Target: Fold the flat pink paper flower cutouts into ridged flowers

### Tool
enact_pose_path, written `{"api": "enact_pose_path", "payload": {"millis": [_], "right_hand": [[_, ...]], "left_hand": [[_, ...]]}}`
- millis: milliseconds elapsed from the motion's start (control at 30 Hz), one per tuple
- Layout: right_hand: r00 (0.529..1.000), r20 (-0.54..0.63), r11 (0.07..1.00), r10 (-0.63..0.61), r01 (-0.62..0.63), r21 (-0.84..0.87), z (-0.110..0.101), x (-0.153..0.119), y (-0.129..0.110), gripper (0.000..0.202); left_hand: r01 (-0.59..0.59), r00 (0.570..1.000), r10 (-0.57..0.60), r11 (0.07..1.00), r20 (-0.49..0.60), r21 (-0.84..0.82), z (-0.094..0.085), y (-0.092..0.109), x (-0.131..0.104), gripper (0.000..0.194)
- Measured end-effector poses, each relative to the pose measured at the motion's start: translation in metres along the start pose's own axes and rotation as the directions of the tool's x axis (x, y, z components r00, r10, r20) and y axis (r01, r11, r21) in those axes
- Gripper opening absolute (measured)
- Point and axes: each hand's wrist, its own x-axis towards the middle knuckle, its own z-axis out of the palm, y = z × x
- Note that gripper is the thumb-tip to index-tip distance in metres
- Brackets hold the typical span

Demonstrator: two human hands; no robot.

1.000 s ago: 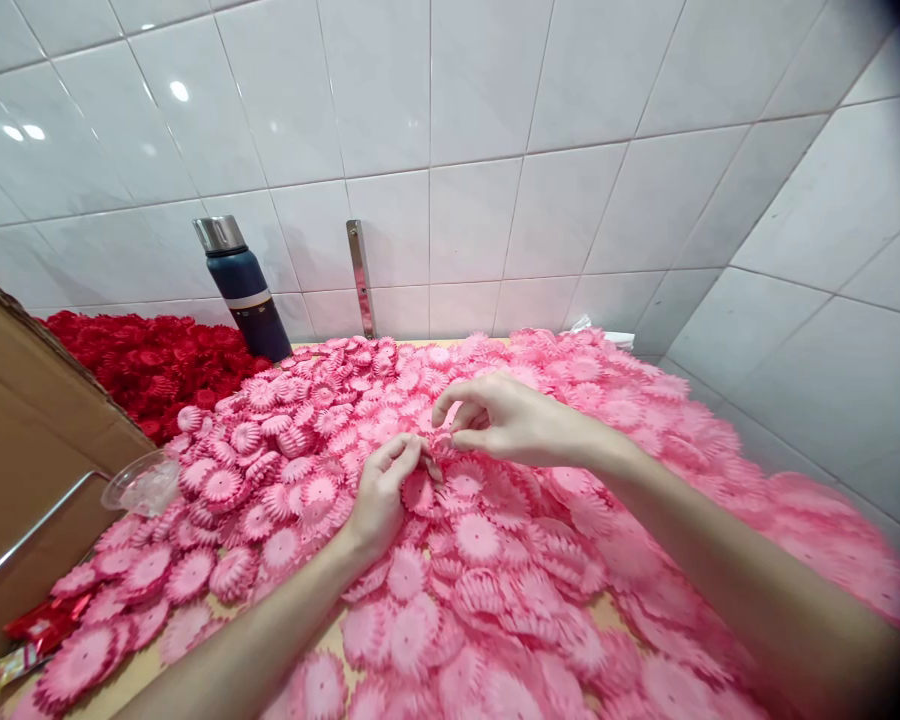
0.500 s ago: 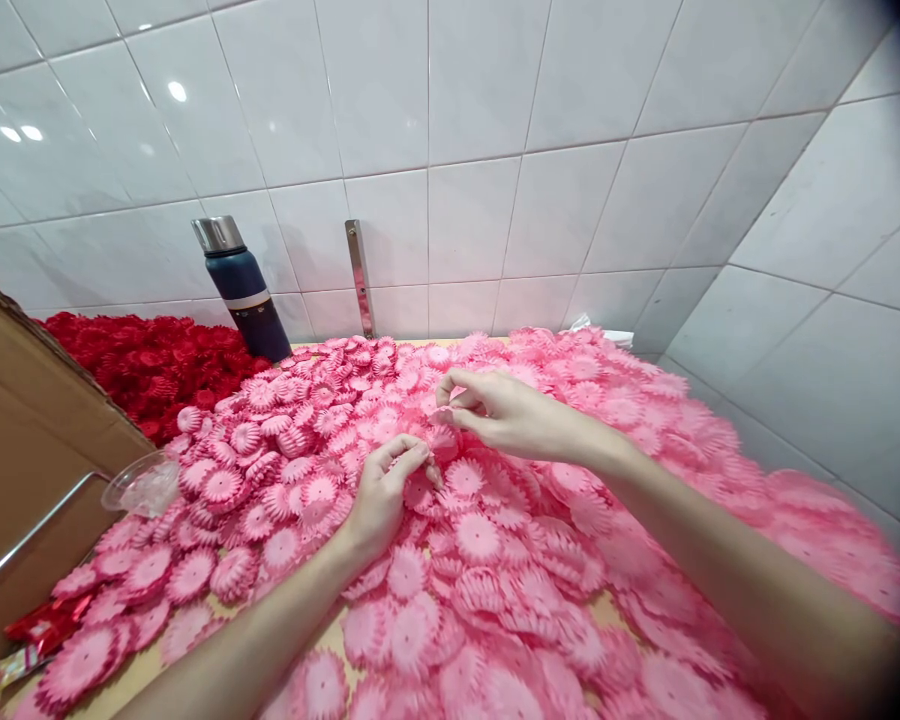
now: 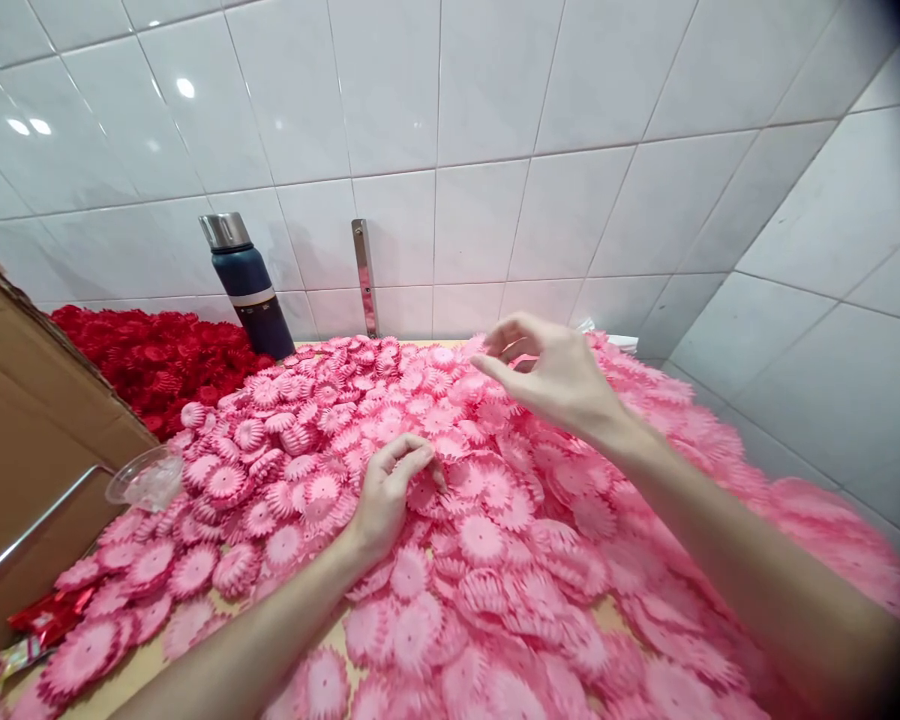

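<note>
Pink scalloped petal discs, many with a small hole in the middle, lie in a broad heap under both hands. My left hand rests low on the heap with thumb and fingers curled together. Whatever is between those fingertips is too small or hidden to make out. Above and to the right, my right hand is raised over the heap, its thumb and fingers apart and nothing visible between them.
A dark blue bottle stands at the back beside a heap of red petal pieces. At left are a cardboard box, a clear plastic dish and a red wrapper. Tiled walls close off the back and right.
My right hand has moved up and to the right, away from my left hand, and its fingers have opened from a pinch. My left hand stays nearly in place.
</note>
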Motion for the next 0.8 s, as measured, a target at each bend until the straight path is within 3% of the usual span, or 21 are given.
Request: {"api": "enact_pose_path", "payload": {"millis": [67,133,200,433,567,800], "right_hand": [[0.960,0.276,0.998,-0.044,0.031,0.054,0.003,-0.003,-0.005,0.023],[0.853,0.517,0.995,-0.068,0.023,0.093,0.007,-0.006,-0.008,0.020],[0.791,0.608,0.993,-0.067,-0.007,0.118,0.012,-0.008,-0.008,0.021],[0.847,0.528,0.987,-0.055,-0.034,0.158,0.016,-0.009,-0.005,0.016],[0.825,0.559,0.991,-0.079,0.006,0.132,0.015,-0.010,-0.008,0.010],[0.795,0.601,0.994,-0.084,0.021,0.111,0.016,-0.011,-0.008,0.011]], "left_hand": [[-0.010,1.000,0.010,1.000,0.002,0.001,0.001,0.001,0.000,0.017],[-0.018,1.000,0.018,1.000,-0.006,0.009,0.001,0.002,-0.001,0.017],[-0.021,0.999,0.022,0.999,-0.030,0.024,0.002,0.004,-0.001,0.016],[-0.018,1.000,0.018,1.000,-0.016,-0.008,0.003,0.007,-0.001,0.024],[-0.008,1.000,0.006,0.999,0.029,0.036,0.002,0.005,-0.001,0.019],[-0.031,0.999,0.030,0.997,0.009,0.064,0.002,0.004,-0.001,0.022]]}}
